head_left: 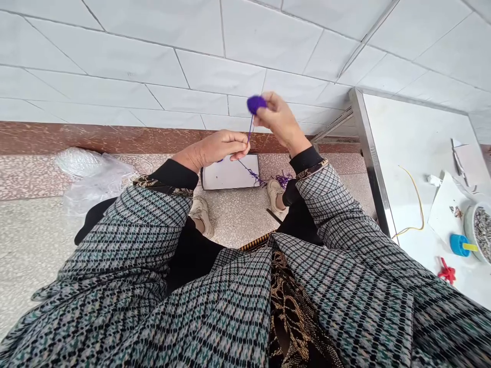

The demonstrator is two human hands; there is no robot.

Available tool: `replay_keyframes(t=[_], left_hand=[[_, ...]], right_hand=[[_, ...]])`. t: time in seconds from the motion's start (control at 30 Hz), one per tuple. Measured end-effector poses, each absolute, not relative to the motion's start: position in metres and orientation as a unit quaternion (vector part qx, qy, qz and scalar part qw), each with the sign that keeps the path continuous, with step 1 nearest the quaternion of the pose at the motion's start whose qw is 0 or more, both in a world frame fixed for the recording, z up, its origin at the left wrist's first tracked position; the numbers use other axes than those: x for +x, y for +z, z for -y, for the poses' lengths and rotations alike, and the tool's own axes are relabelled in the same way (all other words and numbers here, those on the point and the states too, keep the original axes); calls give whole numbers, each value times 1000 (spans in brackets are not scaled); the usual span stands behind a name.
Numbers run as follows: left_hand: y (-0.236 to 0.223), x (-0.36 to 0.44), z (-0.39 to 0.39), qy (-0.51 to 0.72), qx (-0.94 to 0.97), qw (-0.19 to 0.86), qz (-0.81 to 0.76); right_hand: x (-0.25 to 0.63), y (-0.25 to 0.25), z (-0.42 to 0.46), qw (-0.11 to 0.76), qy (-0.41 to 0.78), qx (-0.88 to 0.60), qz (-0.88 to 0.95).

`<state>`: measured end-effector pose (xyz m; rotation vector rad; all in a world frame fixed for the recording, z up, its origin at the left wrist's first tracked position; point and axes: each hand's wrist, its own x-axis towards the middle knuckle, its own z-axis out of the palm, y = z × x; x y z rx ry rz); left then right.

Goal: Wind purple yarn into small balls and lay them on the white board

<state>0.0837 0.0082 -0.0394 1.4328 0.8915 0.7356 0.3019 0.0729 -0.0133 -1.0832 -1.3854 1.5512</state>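
Observation:
In my right hand [279,118] is a small ball of purple yarn [256,104], gripped at its right side by the fingertips. A taut purple strand [250,129] runs down from the ball to my left hand [224,148], whose thumb and fingers pinch it. Below my left hand the strand goes on, with knotty tangles [253,175], across a white box lid or tray [230,176] on the floor. More loose purple yarn [283,180] lies in a heap beside the right shoe. A bit of purple also shows just under my left hand.
Clear plastic bags [94,171] lie on the floor at left, by the tiled wall [199,66]. At right stands a white table [399,153] with a metal edge. On it are a yellow cord [422,209], a blue cap [458,244], a red object [447,271] and a filled bowl [470,222].

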Motion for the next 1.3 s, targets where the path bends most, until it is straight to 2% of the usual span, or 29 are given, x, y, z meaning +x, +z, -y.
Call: replay_keyframes(t=[0.1, 0.13, 0.17, 0.2, 0.27, 0.33, 0.4, 0.43, 0.5, 0.57, 0.63, 0.7, 0.77, 0.83, 0.87, 0.93, 1.0, 1.03, 1.1, 1.17, 1.23, 1.3], left_hand=[[-33, 78, -9, 332, 599, 612, -396], [-32, 75, -10, 346, 583, 617, -400], [-31, 73, -12, 363, 568, 621, -400], [-31, 73, -13, 379, 555, 624, -398], [-33, 74, -14, 392, 546, 629, -390], [-35, 78, -12, 361, 566, 634, -385], [-36, 81, -9, 310, 600, 631, -382], [-36, 82, -8, 295, 611, 626, -384], [-35, 79, -7, 295, 612, 620, -394], [-34, 74, -9, 313, 592, 625, -400], [-33, 68, -12, 335, 567, 636, -402], [-33, 64, -15, 357, 548, 639, -404], [-34, 64, -15, 371, 543, 635, -405], [-35, 68, -13, 366, 553, 638, -392], [-35, 71, -12, 357, 561, 641, -383], [-35, 76, -9, 335, 578, 646, -370], [-35, 78, -8, 320, 591, 645, -364], [-36, 78, -8, 318, 593, 645, -361], [-38, 75, -10, 332, 584, 649, -357], [-42, 69, -14, 356, 562, 655, -358], [-48, 64, -18, 373, 540, 665, -356], [-53, 61, -19, 381, 523, 682, -342]], right_hand=[[309, -17, -68, 168, 626, -388, 656], [313, -17, -66, 119, 656, -342, 662], [315, -16, -65, 110, 687, -298, 653], [317, -15, -64, 144, 711, -268, 634], [318, -13, -67, 300, 715, -250, 580], [314, -14, -72, 435, 666, -281, 537], [309, -19, -78, 464, 609, -352, 538], [307, -22, -79, 436, 583, -391, 563], [307, -27, -79, 318, 548, -435, 640], [312, -29, -74, 160, 578, -384, 702], [318, -26, -69, 72, 656, -278, 698], [323, -20, -67, 125, 722, -204, 650], [322, -15, -69, 279, 734, -190, 589], [316, -13, -74, 419, 697, -223, 538], [311, -14, -77, 459, 664, -261, 530], [303, -17, -82, 477, 589, -358, 545], [300, -22, -84, 415, 527, -437, 599], [302, -25, -83, 356, 508, -449, 643], [310, -30, -81, 198, 507, -400, 738], [321, -34, -79, 62, 551, -284, 782], [331, -37, -78, 42, 645, -172, 743], [337, -39, -79, 109, 723, -118, 672]])
